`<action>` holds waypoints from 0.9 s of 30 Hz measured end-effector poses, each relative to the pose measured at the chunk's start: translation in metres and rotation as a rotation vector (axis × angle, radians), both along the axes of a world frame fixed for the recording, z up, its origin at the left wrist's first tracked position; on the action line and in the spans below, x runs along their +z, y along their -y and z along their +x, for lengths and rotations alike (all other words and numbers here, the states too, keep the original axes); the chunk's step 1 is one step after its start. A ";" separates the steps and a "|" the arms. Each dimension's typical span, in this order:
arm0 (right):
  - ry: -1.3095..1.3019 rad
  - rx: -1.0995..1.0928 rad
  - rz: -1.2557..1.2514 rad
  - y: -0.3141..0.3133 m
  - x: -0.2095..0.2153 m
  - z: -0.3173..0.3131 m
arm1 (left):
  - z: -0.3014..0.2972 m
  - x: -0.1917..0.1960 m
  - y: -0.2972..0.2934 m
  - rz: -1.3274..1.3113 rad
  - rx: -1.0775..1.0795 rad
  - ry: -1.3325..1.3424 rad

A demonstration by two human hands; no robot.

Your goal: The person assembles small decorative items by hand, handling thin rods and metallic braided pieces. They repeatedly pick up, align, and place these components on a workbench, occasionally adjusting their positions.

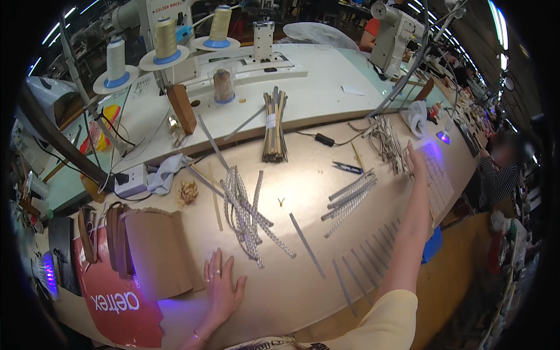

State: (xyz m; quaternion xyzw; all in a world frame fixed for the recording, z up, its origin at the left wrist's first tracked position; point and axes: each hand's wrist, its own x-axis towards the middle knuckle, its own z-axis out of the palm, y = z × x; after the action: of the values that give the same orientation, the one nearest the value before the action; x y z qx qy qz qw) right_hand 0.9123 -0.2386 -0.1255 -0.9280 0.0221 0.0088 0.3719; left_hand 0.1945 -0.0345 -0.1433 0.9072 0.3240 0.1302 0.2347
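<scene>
Left hand flat on bench, fingers spread wide, holding nothing, just right of brown card sheet. Right hand stretched far right, fingers on heap of patterned straps; grip cannot tell. Three thread cones far left by sewing machine. One tied bundle of sticks mid-far. One pile of silver-white braided straps centre, tangled, another smaller pile right. Row of grey strips near right, roughly ten, laid parallel. One red sheet near left.
</scene>
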 end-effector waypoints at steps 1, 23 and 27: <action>-0.027 0.038 -0.037 -0.007 -0.007 0.018 | 0.001 0.000 0.000 0.008 0.006 -0.016; -0.231 0.189 -0.566 -0.128 -0.004 0.028 | 0.009 -0.001 0.004 0.010 0.079 -0.056; -0.078 0.363 -0.319 -0.083 -0.004 0.026 | 0.008 -0.001 0.004 0.006 0.064 -0.059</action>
State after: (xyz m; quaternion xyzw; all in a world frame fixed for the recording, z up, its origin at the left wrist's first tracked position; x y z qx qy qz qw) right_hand 0.9386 -0.1559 -0.1298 -0.9626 -0.1296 0.1076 0.2120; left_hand 0.2027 -0.0383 -0.1443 0.9006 0.3591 0.1117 0.2179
